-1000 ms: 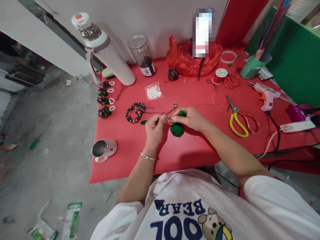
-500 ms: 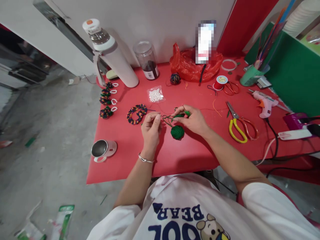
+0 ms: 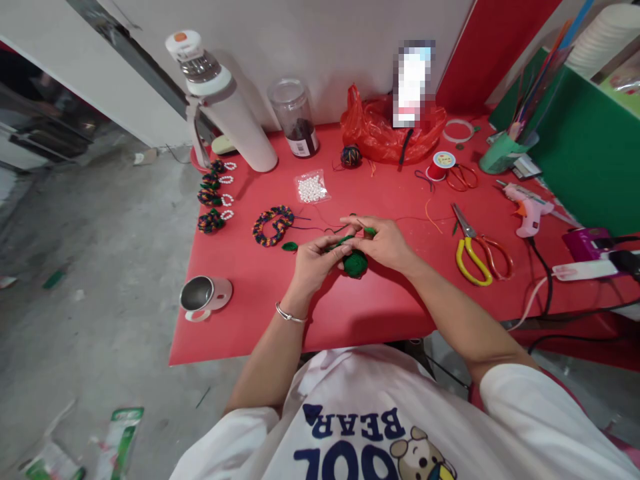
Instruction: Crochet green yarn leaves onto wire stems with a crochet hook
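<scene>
My left hand [image 3: 317,259] is closed, its thumb and fingers pinching a strand of green yarn [image 3: 345,239]. My right hand [image 3: 387,241] meets it at the fingertips, closed around a thin tool with a green end [image 3: 370,231] that looks like a crochet hook. Just below the fingers rests a ball of green yarn [image 3: 355,265], partly covered by the hands. To the left of my left hand lies a small green leaf-shaped piece [image 3: 289,247]. Beyond it is a multicoloured crocheted loop [image 3: 273,227]. The exact stitch between my fingertips is hidden.
Scissors [image 3: 473,250] and a pink glue gun [image 3: 530,208] with its cable lie on the right. A mug [image 3: 206,297] stands near the left edge. Farther back are a bead packet [image 3: 312,187], a jar [image 3: 295,120], a flask [image 3: 235,120] and a red plastic bag [image 3: 373,127].
My left hand has moved right, so that both hands now touch above the yarn ball. The open loop of yarn between them has gone from sight. The green leaf-shaped piece is uncovered.
</scene>
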The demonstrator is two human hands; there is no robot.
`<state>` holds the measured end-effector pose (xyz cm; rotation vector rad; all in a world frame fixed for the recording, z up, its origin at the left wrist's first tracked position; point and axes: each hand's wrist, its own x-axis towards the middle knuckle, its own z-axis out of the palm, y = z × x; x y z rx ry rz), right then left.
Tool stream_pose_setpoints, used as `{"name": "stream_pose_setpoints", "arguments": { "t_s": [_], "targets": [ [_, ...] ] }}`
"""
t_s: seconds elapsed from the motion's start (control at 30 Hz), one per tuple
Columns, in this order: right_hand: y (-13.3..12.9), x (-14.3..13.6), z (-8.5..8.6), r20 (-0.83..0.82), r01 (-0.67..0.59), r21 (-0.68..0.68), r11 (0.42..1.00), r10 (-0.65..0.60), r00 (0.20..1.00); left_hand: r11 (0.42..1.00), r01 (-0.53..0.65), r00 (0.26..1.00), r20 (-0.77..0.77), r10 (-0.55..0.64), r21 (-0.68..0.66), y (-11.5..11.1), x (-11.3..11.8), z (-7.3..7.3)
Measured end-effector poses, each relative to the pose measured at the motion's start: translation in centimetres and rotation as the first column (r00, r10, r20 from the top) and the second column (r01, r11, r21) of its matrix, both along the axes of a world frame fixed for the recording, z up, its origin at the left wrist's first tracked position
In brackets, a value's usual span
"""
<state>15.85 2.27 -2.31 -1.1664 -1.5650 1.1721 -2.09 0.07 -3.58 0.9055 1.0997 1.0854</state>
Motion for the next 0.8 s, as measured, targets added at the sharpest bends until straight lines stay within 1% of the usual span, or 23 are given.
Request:
{"name": "stream_pose_setpoints", "arguments": {
  "t_s": [0.1, 0.2, 0.27, 0.37, 0.47, 0.57, 0.7, 0.77, 0.8],
  "targets": [
    [0.2, 0.0, -0.2, -0.026, 0.030, -0.056, 0.998, -0.031, 0.999, 0.999, -0.016, 0.999, -0.035, 0.018, 0.048, -0.2, 0.1, 0.2],
    [0.3, 0.1, -0.3, -0.015, 0.120, -0.028, 0.992, -0.120, 0.993, 0.999, 0.016, 0.999, -0.051, -0.015, 0.032, -0.5, 0.3, 0.6],
    [0.3, 0.2, -0.2, -0.018, 0.151, -0.015, 0.988, -0.151, 0.988, 0.999, 0.039, 0.997, -0.065, -0.037, 0.023, -0.7, 0.4, 0.9],
    [0.4, 0.4, 0.2, -0.038, 0.105, -0.044, 0.994, -0.106, 0.994, 1.000, -0.002, 1.000, -0.019, 0.002, 0.001, -0.6, 0.5, 1.0],
    [0.6, 0.9, 0.3, -0.104, 0.066, -0.097, 0.993, -0.076, 0.992, 0.998, -0.055, 0.998, 0.029, 0.056, -0.039, -0.4, 0.6, 1.0],
    [0.8, 1.3, 0.3, -0.136, 0.044, -0.113, 0.993, -0.059, 0.989, 0.997, -0.058, 0.998, 0.028, 0.059, -0.055, -0.3, 0.5, 1.0],
    [0.4, 1.2, 0.7, -0.047, -0.083, -0.074, 0.994, 0.080, 0.996, 0.998, -0.058, 0.998, 0.002, 0.058, -0.031, -0.2, 0.5, 0.8],
    [0.1, 1.0, 0.9, 0.007, -0.104, -0.070, 0.992, 0.104, 0.995, 0.998, -0.067, 0.997, -0.037, 0.068, 0.011, -0.2, 0.5, 0.5],
    [0.0, 0.8, 1.0, 0.028, -0.090, -0.067, 0.994, 0.092, 0.995, 0.997, -0.068, 0.996, -0.055, 0.069, 0.029, -0.2, 0.5, 0.4]
  ]
}}
